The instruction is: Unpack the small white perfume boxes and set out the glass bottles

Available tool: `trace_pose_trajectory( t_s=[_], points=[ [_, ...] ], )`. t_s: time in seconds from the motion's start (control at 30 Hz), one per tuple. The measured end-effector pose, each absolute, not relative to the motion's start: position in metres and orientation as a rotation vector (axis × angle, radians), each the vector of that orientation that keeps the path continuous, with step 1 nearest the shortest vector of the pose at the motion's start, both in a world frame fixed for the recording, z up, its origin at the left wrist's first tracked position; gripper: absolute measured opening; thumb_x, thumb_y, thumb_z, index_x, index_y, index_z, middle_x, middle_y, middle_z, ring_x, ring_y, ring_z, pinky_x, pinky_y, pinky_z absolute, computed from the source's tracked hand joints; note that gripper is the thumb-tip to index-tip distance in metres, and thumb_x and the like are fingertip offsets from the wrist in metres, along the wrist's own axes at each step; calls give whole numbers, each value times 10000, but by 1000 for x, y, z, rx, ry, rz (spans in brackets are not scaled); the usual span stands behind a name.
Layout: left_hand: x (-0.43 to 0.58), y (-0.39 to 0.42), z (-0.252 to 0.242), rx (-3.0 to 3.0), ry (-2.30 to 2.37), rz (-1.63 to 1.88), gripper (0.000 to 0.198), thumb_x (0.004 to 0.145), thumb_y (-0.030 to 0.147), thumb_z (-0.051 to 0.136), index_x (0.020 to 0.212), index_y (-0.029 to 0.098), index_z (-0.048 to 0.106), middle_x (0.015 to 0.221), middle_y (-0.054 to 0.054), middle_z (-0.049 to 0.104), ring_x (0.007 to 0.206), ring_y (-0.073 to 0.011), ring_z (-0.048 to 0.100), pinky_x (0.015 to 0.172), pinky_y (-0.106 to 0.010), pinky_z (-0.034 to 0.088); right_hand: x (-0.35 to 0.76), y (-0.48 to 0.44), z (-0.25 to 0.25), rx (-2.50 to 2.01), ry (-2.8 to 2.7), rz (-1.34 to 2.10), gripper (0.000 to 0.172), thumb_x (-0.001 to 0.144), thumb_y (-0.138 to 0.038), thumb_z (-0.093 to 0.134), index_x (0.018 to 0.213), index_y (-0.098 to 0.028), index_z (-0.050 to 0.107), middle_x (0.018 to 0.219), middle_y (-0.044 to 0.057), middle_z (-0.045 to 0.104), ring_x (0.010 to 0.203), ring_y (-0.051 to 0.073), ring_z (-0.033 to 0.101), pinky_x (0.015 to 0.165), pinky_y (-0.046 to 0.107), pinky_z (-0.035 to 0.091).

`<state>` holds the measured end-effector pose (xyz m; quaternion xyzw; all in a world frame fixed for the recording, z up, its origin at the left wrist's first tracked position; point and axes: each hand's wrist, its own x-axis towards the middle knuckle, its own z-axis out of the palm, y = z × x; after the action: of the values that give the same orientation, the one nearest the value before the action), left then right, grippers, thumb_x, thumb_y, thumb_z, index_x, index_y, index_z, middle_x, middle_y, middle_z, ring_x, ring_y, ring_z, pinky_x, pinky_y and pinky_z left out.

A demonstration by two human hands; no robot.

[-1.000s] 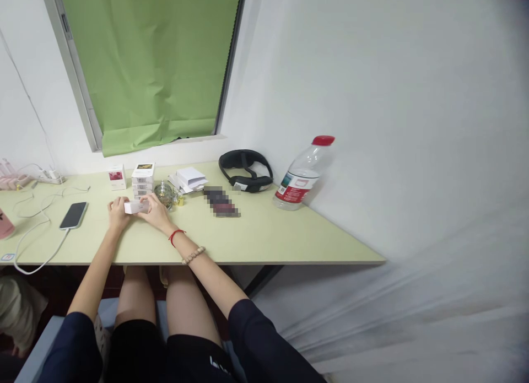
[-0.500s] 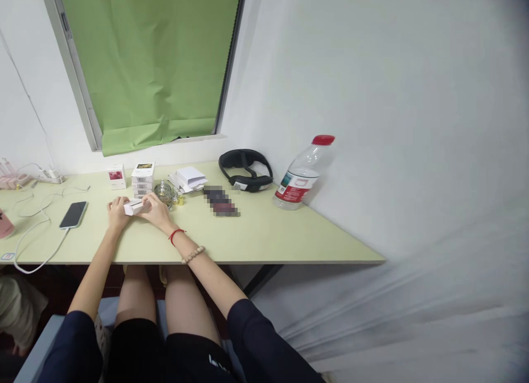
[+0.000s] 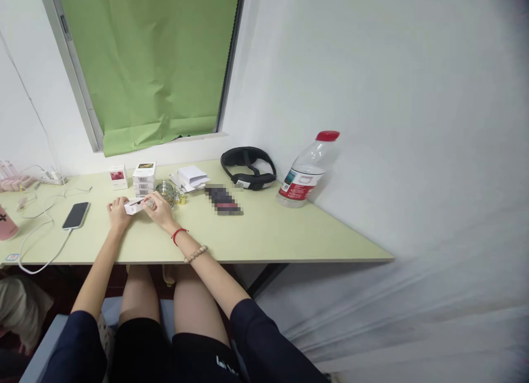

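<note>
A small white cardboard box [image 3: 133, 208] is held between my two hands above the desk. My left hand [image 3: 118, 213] grips its left end, fingers curled round it. At the other end, my right hand [image 3: 159, 211] pinches the box near its top edge, where a dark gap shows. Just behind the hands stands a stack of white boxes [image 3: 144, 180] with barcodes on their sides. Left of the stack is a single white box [image 3: 118, 176] with a pink picture. A round glass jar [image 3: 166, 193] stands right behind my right hand.
Folded white cardboard [image 3: 192, 176] lies behind the jar. Further right are a blurred-out dark item [image 3: 224, 200], a black head strap [image 3: 248, 168] and a red-capped bottle [image 3: 303, 171] by the wall. A phone [image 3: 76, 215] on a white cable lies left, near a pink cup [image 3: 7, 224].
The box in my hands has tilted, and a dark gap now shows along its top edge. My right fingers have shifted on it. The whole view has moved slightly.
</note>
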<state>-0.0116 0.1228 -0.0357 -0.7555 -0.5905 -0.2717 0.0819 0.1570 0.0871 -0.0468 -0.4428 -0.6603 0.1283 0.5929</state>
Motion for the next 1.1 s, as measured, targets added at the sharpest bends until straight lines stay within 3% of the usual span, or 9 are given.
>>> trace_pose_trajectory(
  t_s=[0.13,0.4,1.0,1.1],
  points=[
    [-11,122,-36,-2250,-1760,-793,290,812,317,655,1041,201,521,1132,-99,614,1084,-261,549,981,-408,288,157,90,-48,-1063,-1531,294,220,861,-378,531,849,-185,635,1007,39,627,507,81,441,597,247,419],
    [-9,119,-34,-2245,-1771,-791,269,832,322,629,1053,206,528,1141,-115,617,1088,-278,542,979,-421,287,157,89,-48,-1118,-1538,285,176,839,-323,543,877,-193,655,1002,37,642,694,137,574,639,247,437],
    [-9,120,-34,-2240,-1801,-792,245,838,288,611,1052,204,527,1155,-106,616,1093,-274,544,978,-427,289,161,88,-47,-1244,-1386,276,208,892,-314,503,888,-200,677,946,34,667,859,183,618,713,279,432],
    [-10,120,-34,-2251,-1813,-797,252,835,283,611,1059,208,526,1158,-108,615,1112,-275,541,968,-415,305,162,89,-46,-1251,-1383,301,187,871,-299,530,900,-201,686,938,27,661,814,170,612,699,277,431]
  ],
)
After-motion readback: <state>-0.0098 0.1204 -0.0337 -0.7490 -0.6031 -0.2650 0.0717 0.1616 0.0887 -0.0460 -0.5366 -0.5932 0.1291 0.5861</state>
